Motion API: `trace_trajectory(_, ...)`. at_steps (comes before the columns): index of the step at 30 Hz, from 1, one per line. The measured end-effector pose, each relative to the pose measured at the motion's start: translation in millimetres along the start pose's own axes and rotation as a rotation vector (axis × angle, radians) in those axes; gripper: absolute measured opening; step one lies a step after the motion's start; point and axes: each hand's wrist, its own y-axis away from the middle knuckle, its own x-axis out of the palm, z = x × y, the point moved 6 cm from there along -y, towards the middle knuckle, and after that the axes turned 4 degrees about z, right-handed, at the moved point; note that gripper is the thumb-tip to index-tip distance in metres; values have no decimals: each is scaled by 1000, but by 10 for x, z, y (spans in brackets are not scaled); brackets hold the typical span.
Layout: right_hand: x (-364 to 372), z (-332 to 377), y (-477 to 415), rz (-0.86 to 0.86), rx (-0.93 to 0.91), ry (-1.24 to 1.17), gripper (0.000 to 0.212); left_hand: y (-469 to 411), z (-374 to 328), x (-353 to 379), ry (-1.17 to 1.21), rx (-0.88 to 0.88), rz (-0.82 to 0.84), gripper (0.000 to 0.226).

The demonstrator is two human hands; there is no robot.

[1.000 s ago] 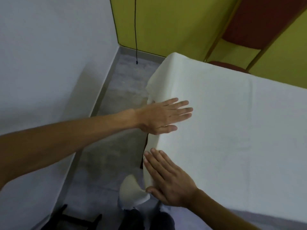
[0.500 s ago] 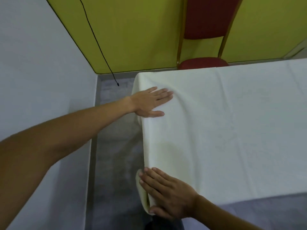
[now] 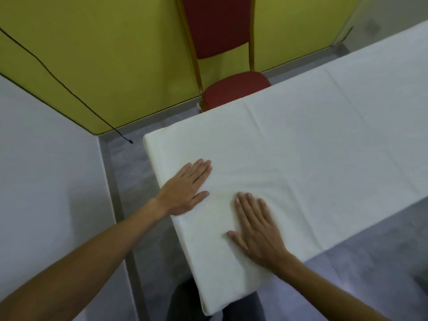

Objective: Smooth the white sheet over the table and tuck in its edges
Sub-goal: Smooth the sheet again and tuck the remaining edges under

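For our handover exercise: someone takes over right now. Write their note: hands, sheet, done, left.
Left hand: open, flat on the white sheet near its short end.
Right hand: open, flat on the sheet just to the right of the other.
Done: sheet lies spread and drapes over that end.
To do: smooth the soft wrinkles around the hands, then tuck the edges.

Back wall (image 3: pixel 120 49) yellow-green, matte. Left wall (image 3: pixel 46 172) plain white; they meet in a corner at left. Another pale wall section (image 3: pixel 393 12) top right. Floor (image 3: pixel 370 274) grey, mottled, with a grey skirting strip (image 3: pixel 117 205) along the white wall's base. Thin black cable (image 3: pixel 69 88) runs diagonally down the yellow wall, loose end just above the floor near the corner. One chair (image 3: pixel 220 26) against the back wall: red padded back and seat, gold metal frame. Light soft, even.
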Motion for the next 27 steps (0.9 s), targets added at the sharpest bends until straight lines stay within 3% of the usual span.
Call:
trace_trajectory(4, -292, -1217, -49, 29, 308, 67, 84, 21, 47, 8, -28, -16, 31, 75)
trace_trajectory(7, -472, -1693, -19, 15, 569, -46, 90, 23, 49, 16, -13, -71, 43, 79)
trace_trajectory(9, -508, -1445, -180, -53, 608, -122, 85, -70, -9, -48, 23, -98, 15, 79)
trace_trajectory(13, -290, -588, -814, -128, 470, -98, 66, -723, -378, -282, -29, 165, -79, 62)
trace_trajectory(16, -212, -611, -885, -154, 656, -95, 67, -1148, -410, -307, -17, 222, -35, 62)
trace_trajectory(20, -234, -1067, -200, -145, 1040, -99, 80, -1256, 340, -386, -60, 256, -7, 71)
trace_trajectory(25, -287, -1067, 368, -257, 1500, -257, 88, -941, 1863, -597, -29, -212, 24, 86)
trace_trajectory(27, -315, -626, -65, -312, 1466, -254, 81, -791, 1662, -665, -80, -81, -36, 79)
